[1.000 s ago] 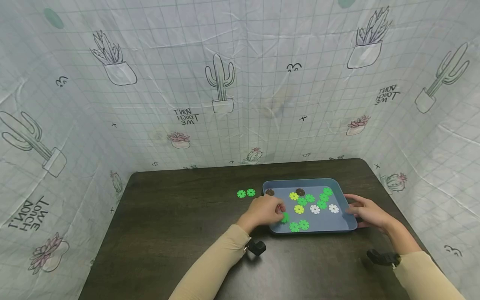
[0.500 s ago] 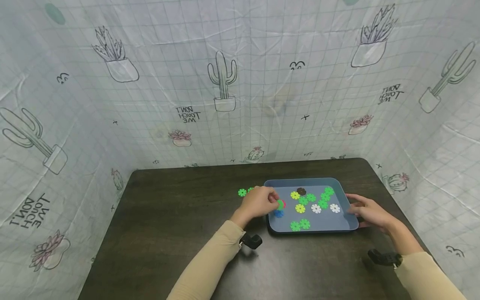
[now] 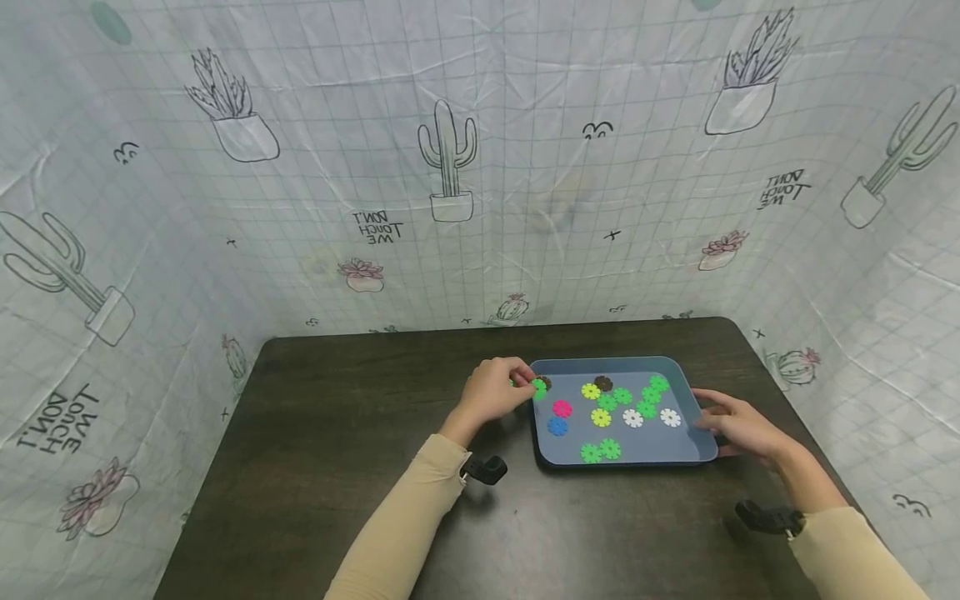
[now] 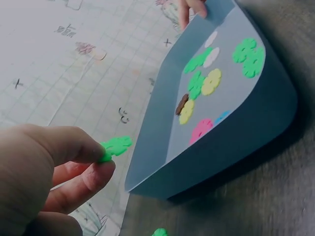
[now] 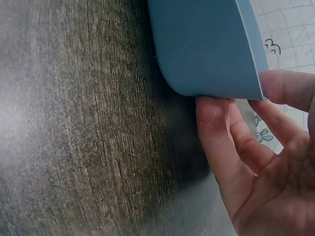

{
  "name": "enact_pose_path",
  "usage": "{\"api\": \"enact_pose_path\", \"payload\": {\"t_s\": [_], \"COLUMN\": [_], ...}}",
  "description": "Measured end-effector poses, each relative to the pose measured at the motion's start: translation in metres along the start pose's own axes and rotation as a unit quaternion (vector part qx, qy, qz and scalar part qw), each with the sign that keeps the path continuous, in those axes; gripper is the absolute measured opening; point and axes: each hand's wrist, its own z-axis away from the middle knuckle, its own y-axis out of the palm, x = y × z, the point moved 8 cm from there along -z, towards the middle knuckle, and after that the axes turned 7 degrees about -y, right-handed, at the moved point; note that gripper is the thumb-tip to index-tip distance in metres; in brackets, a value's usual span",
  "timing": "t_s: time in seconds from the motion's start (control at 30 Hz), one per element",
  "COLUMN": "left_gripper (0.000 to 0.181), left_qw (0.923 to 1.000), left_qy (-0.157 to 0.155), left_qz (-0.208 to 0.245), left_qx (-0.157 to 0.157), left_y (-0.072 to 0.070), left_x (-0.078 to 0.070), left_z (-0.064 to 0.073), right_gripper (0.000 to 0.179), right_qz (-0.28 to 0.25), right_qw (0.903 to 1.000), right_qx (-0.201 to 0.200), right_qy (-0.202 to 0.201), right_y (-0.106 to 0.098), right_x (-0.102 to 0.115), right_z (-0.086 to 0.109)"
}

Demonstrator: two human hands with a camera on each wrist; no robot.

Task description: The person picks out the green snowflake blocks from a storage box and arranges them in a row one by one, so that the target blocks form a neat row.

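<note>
1. Left hand (image 3: 497, 390) pinched a green disc (image 3: 539, 389) at the far-left corner of the blue-gray tray (image 3: 652, 452).
2. Right hand (image 3: 738, 423) gripped the tray's right side.
3. Inside, left part: pink disc (image 3: 562, 408), blue disc (image 3: 557, 427) just nearer the person.
4. Middle to right: two yellow discs (image 3: 601, 417), a brown disc (image 3: 603, 383), two white discs (image 3: 633, 418), several loose green discs (image 3: 658, 383).
5. Tray sat on a dark table (image 3: 360, 433), right half.
6. Tan sleeves (image 3: 405, 517), black wrist devices (image 3: 487, 470) on both arms.
7. Plant-print sheet (image 3: 517, 50) hung behind.
</note>
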Motion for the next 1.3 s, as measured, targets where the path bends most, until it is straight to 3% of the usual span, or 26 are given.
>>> {"api": "enact_pose_path", "payload": {"t_s": [0.43, 0.83, 1.3], "left_gripper": [0.01, 0.012, 0.011], "left_qw": [0.9975, 0.9933, 0.9807], "left_qy": [-0.036, -0.08, -0.166], "left_qz": [0.037, 0.022, -0.013], "left_qx": [-0.049, -0.08, -0.102], "left_y": [-0.032, -0.059, -0.067], "left_x": [0.026, 0.056, 0.099], "left_z": [0.0, 0.004, 0.01], "right_gripper": [0.08, 0.08, 0.078], "right_qz": [-0.001, -0.001, 0.009], "right_qw": [1.0, 1.0, 0.9999], "right_qx": [0.0, 0.001, 0.007], "right_qy": [0.001, -0.002, -0.005], "right_y": [0.0, 0.0, -0.001], "right_x": [-0.001, 0.001, 0.003], "right_z": [-0.002, 0.0, 0.0]}}
